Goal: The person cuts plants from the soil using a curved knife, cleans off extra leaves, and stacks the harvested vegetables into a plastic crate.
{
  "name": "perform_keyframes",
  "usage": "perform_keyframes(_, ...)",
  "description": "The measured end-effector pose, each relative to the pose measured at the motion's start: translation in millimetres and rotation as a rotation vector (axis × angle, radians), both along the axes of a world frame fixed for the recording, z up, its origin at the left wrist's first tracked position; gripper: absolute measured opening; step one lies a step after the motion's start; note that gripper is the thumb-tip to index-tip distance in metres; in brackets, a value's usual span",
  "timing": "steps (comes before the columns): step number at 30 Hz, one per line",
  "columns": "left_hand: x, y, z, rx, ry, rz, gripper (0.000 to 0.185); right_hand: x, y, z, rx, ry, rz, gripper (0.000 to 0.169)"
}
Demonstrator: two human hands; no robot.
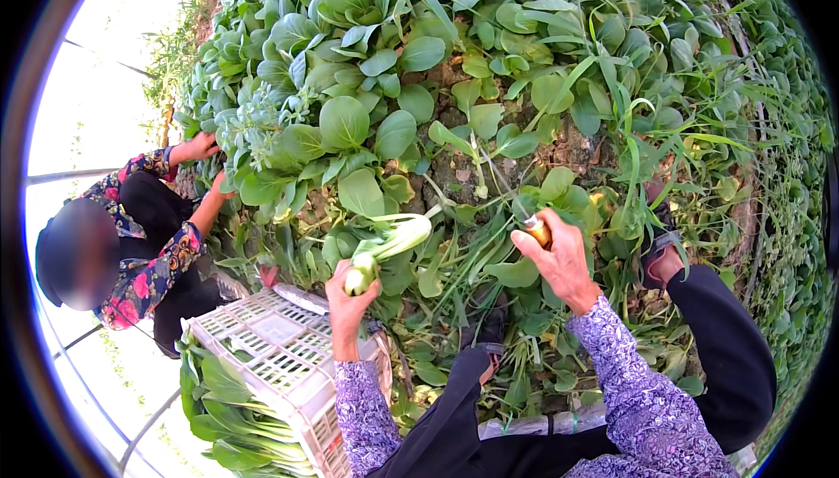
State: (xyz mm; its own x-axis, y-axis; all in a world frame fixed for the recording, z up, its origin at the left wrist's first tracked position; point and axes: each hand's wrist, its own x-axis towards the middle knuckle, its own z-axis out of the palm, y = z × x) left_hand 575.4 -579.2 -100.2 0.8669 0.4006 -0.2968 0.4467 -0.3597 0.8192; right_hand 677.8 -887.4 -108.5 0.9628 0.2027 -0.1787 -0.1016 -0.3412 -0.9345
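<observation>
My left hand (352, 298) is closed around a head of bok choy (362, 275), its pale cut base facing me and its stalks and leaves pointing away. A bent pale stalk (409, 232) lies against it. In my right hand (557, 258) is a thin-bladed knife (539, 230) with a yellowish handle and a metal collar. Its narrow blade slants up and left over bare soil and a small leafy plant. Uncut bok choy plants (344, 124) grow densely beyond both hands. Cut leaves and long grass blades lie between my hands.
A white plastic crate (275, 340) stands at lower left, with harvested bok choy (242, 419) in its open side. Another person (141, 235) in a flowered top crouches at the left, hands among the plants. My shoes rest on leaf-strewn ground. A thin hose (757, 104) runs along the right.
</observation>
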Motion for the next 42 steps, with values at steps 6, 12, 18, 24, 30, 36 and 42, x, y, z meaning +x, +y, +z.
perform_keyframes(6,-10.0,10.6,13.5,-0.543,-0.171,0.276,0.047,50.6,58.8,17.6,0.387,0.170,0.200,0.060)
perform_keyframes(12,6.0,-13.7,17.1,-0.710,-0.062,0.121,0.054,64.1,118.2,17.2,0.647,0.201,0.189,0.042)
perform_keyframes(18,20.0,-4.5,28.6,-0.841,-0.264,0.058,0.056,92.3,81.9,48.4,0.625,-0.089,-0.015,0.056)
perform_keyframes(24,36.1,-1.4,72.9,-0.444,-0.227,0.069,0.053,101.7,69.3,70.4,0.201,-0.454,0.218,0.059)
perform_keyframes(30,78.8,-15.7,98.2,-0.521,-0.261,-0.081,0.060,102.4,77.5,83.7,0.295,-0.073,0.291,0.062)
perform_keyframes(36,91.0,-66.7,44.8,-0.832,-0.130,-0.049,0.071,65.7,103.2,54.9,0.607,0.172,-0.039,0.053)
perform_keyframes(42,100.3,-54.3,24.8,-0.549,0.149,-0.160,0.045,53.6,89.8,30.2,0.353,0.235,-0.047,0.023)
